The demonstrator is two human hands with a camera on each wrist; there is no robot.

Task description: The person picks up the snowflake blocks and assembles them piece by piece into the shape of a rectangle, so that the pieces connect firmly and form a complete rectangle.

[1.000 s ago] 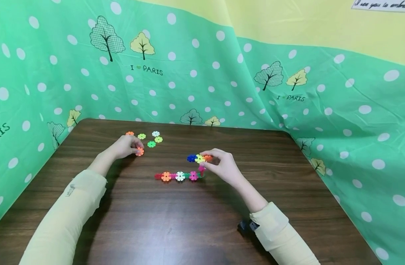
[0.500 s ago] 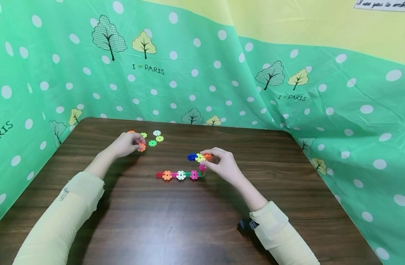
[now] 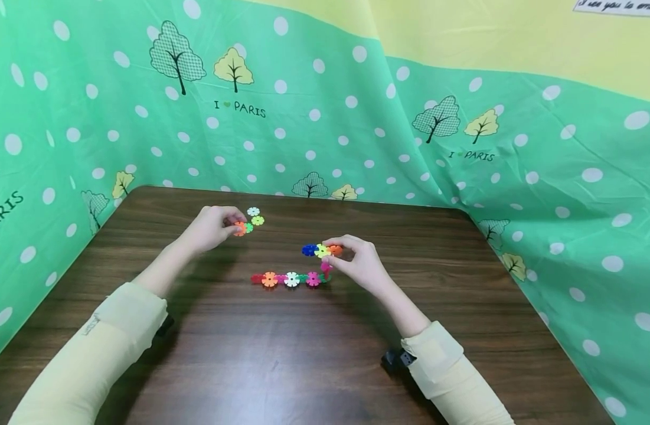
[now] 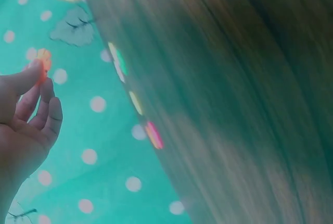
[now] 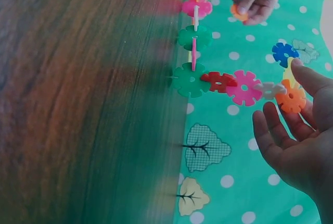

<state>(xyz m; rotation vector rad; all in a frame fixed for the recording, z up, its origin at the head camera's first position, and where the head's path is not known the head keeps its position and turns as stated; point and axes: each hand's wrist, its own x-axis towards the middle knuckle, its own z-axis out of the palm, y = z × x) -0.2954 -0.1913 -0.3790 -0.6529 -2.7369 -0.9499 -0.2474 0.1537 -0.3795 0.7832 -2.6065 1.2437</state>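
Observation:
My left hand (image 3: 212, 229) pinches an orange flower-shaped interlocking disc (image 3: 240, 229) between thumb and fingers at the far left of the table; the left wrist view shows the disc (image 4: 45, 61) at the fingertips. In the head view it overlaps a green disc (image 3: 249, 228). My right hand (image 3: 361, 264) grips the upper end of a chain of interlocked discs (image 3: 291, 280), thumb on a yellow disc (image 5: 292, 75) beside an orange disc (image 5: 291, 99). A blue disc (image 5: 285, 53) sticks out past the thumb. From there pink and red discs run down to a row ending in red.
A white disc (image 3: 253, 211) and a yellow-green disc (image 3: 258, 221) lie loose near the left hand. The brown wooden table (image 3: 282, 366) ends at a green dotted curtain (image 3: 303, 118) behind. A black device (image 3: 391, 362) sits at the right sleeve.
My left hand has moved right and slightly away with the orange disc, toward the loose green disc, and hides the discs farther left. The right hand keeps its grip, nearly still.

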